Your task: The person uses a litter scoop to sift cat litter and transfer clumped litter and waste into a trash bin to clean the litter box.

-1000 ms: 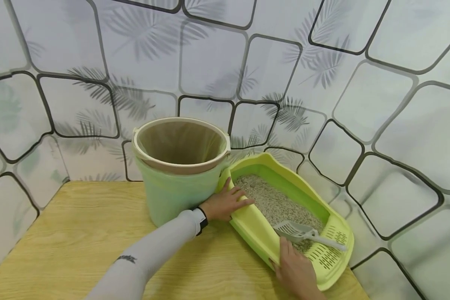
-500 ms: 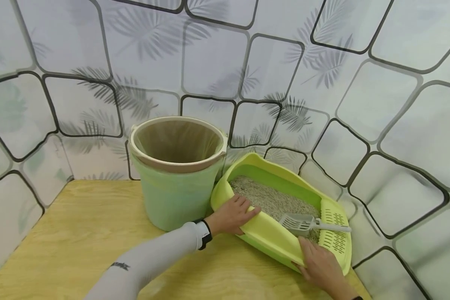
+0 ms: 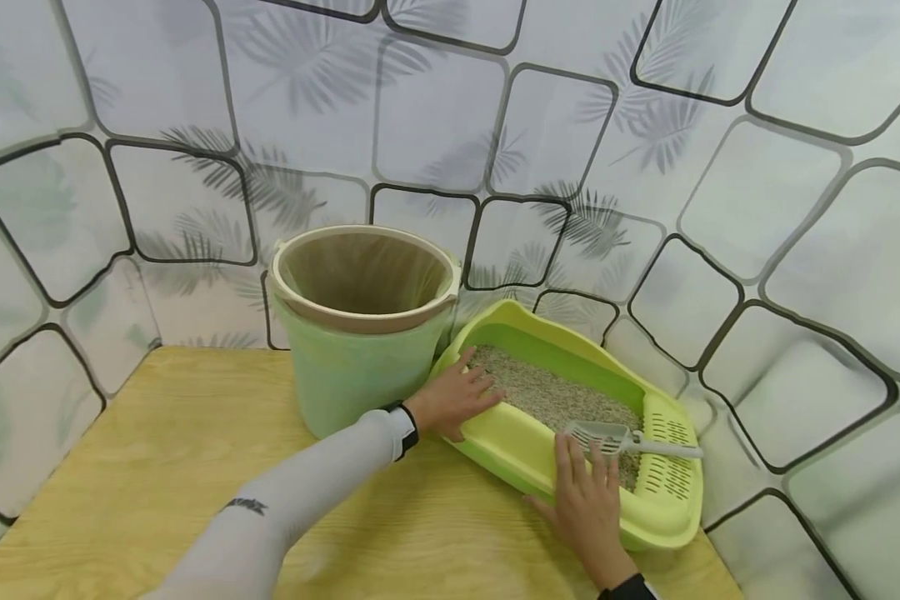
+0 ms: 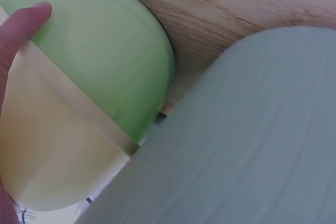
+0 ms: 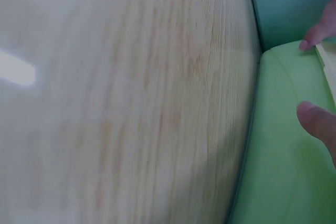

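Observation:
A yellow-green litter box filled with grainy litter stands at the right of the wooden table. On its near rim lies my left hand, fingers spread over the edge; in the left wrist view its thumb is by the green outer wall. My right hand is at the same rim farther right, fingers fairly straight and pointing inward. Its thumb shows beside the outer wall in the right wrist view. A pale grey slotted litter scoop lies across the litter and the perforated end, just beyond my right fingertips.
A light green bucket with a beige inner bucket nested in it stands close beside the box's left end. Patterned curtain-like sheets border the table at the back and sides. Bare wood shows at left and front.
The litter box's right end has swung away from me, toward the back, and its near rim sits lower than half a second ago. My right hand has loosened from gripping the rim, its fingers straightening.

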### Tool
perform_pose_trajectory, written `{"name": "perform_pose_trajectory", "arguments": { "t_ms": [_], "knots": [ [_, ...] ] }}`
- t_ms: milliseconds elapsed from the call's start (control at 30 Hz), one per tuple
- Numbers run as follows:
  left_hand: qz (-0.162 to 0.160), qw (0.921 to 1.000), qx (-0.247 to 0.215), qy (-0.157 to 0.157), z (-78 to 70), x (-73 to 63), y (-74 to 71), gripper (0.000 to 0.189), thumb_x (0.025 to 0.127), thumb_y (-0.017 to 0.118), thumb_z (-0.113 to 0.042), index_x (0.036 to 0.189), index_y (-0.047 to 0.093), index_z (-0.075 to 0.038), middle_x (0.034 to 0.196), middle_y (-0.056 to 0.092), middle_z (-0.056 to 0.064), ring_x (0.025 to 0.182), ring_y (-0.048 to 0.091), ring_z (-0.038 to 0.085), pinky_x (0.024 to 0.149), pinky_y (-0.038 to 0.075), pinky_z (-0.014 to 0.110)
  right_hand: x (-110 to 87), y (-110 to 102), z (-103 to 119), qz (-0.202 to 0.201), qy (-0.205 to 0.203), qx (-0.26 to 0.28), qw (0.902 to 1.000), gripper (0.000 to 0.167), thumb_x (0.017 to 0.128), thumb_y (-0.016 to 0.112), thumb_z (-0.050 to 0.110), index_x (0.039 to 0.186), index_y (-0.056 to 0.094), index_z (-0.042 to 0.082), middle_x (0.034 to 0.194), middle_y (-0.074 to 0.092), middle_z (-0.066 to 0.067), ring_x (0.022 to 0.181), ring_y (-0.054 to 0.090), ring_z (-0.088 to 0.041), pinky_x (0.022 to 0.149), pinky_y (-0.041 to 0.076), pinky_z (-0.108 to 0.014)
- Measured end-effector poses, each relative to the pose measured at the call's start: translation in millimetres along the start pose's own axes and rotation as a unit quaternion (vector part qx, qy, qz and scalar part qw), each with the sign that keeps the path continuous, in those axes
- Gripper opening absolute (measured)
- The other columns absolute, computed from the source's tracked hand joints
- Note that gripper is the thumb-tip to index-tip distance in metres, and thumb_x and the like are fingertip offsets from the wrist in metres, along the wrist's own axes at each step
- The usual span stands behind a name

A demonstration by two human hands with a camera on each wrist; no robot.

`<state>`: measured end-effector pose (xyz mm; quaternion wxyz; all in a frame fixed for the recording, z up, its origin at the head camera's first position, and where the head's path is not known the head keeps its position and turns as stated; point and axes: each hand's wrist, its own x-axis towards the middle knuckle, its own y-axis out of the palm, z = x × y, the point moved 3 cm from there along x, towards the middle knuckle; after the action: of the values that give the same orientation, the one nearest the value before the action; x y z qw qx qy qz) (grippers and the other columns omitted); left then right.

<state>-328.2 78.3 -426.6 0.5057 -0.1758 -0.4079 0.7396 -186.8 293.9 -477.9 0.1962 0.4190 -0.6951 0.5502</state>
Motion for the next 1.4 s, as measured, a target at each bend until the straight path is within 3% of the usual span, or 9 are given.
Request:
{"name": "perform_pose_trajectory", "arguments": {
  "t_ms": [133,233,367,533,667,800,1033,1267,1400],
  "knots": [
    [-0.014,0.9995,-0.008,0.026,-0.5,2.8,-2.1,0.094,0.064,0.067,-0.077,0.135,0.041,-0.021,0.123,0.057,-0.002,0.115,0.056,0.017,0.109,0.038,0.042,1.6,9,-1,0.009,0.016,-0.031,0.9993,0.108,0.068,0.06,0.074,0.139,0.043,-0.006,0.115,0.06,-0.021,0.08,0.058,-0.038,0.059,0.046,-0.045],
    [-0.008,0.9996,-0.012,0.026,-1.8,3.6,-2.5,0.088,0.063,0.067,-0.076,0.128,0.044,-0.02,0.113,0.059,-0.003,0.106,0.057,0.017,0.099,0.042,0.039,1.4,13,-4,0.001,0.004,-0.038,0.9993,0.11,0.058,0.07,0.066,0.137,0.045,-0.007,0.11,0.061,-0.021,0.073,0.058,-0.037,0.053,0.043,-0.043],
    [0.006,0.9998,-0.019,0.004,-5.3,5.2,-5.6,0.084,0.063,0.067,-0.072,0.126,0.045,-0.021,0.109,0.061,-0.003,0.104,0.059,0.018,0.1,0.042,0.042,1.6,16,-11,0.007,-0.01,-0.029,0.9995,0.107,0.059,0.074,0.065,0.135,0.047,-0.006,0.108,0.061,-0.02,0.077,0.059,-0.038,0.055,0.044,-0.044],
    [0.015,0.9991,-0.024,-0.03,-19.2,5.9,-18.1,0.081,0.065,0.066,-0.071,0.123,0.047,-0.019,0.104,0.063,-0.001,0.098,0.063,0.02,0.101,0.044,0.048,2.7,20,-31,0.027,-0.022,0.009,0.9993,0.115,0.042,0.089,0.054,0.132,0.047,-0.004,0.107,0.06,-0.02,0.08,0.057,-0.037,0.06,0.043,-0.044],
    [0.022,0.9975,-0.003,-0.067,-34.6,7.1,-28.1,0.087,0.063,0.063,-0.079,0.122,0.049,-0.018,0.102,0.065,0.0,0.098,0.065,0.022,0.098,0.047,0.049,3.1,26,-49,0.037,-0.05,0.037,0.9974,0.12,0.038,0.094,0.048,0.134,0.043,-0.003,0.106,0.058,-0.02,0.082,0.055,-0.036,0.065,0.044,-0.046],
    [0.038,0.9938,0.01,-0.104,-49.4,8.5,-36.3,0.088,0.061,0.061,-0.084,0.118,0.05,-0.017,0.099,0.066,-0.001,0.095,0.065,0.022,0.095,0.047,0.047,2.1,31,-62,0.048,-0.073,0.056,0.9946,0.119,0.038,0.094,0.045,0.133,0.041,-0.003,0.107,0.055,-0.02,0.083,0.054,-0.035,0.066,0.043,-0.045],
    [0.036,0.9867,0.027,-0.156,-68.5,12.0,-50.5,0.062,0.071,0.059,-0.07,0.109,0.051,-0.021,0.095,0.068,-0.001,0.09,0.066,0.02,0.089,0.049,0.043,1.7,39,-79,0.083,-0.103,0.079,0.9881,0.126,0.037,0.096,0.043,0.137,0.035,-0.003,0.114,0.052,-0.022,0.095,0.053,-0.036,0.076,0.044,-0.046],
    [0.041,0.9808,0.036,-0.188,-77.2,16.4,-58.2,0.058,0.072,0.061,-0.068,0.107,0.05,-0.022,0.089,0.068,-0.002,0.088,0.067,0.02,0.093,0.049,0.043,3.1,43,-89,0.068,-0.143,0.085,0.9837,0.129,0.035,0.096,0.043,0.136,0.035,-0.007,0.114,0.051,-0.023,0.097,0.052,-0.036,0.082,0.043,-0.046],
    [0.038,0.9785,0.028,-0.201,-78.7,19.3,-59.3,0.054,0.072,0.062,-0.064,0.102,0.05,-0.021,0.085,0.066,-0.001,0.085,0.066,0.02,0.092,0.049,0.044,7.0,45,-93,0.07,-0.157,0.086,0.9814,0.125,0.043,0.093,0.052,0.137,0.035,-0.007,0.114,0.051,-0.023,0.101,0.052,-0.036,0.088,0.042,-0.046]
  ]
}}
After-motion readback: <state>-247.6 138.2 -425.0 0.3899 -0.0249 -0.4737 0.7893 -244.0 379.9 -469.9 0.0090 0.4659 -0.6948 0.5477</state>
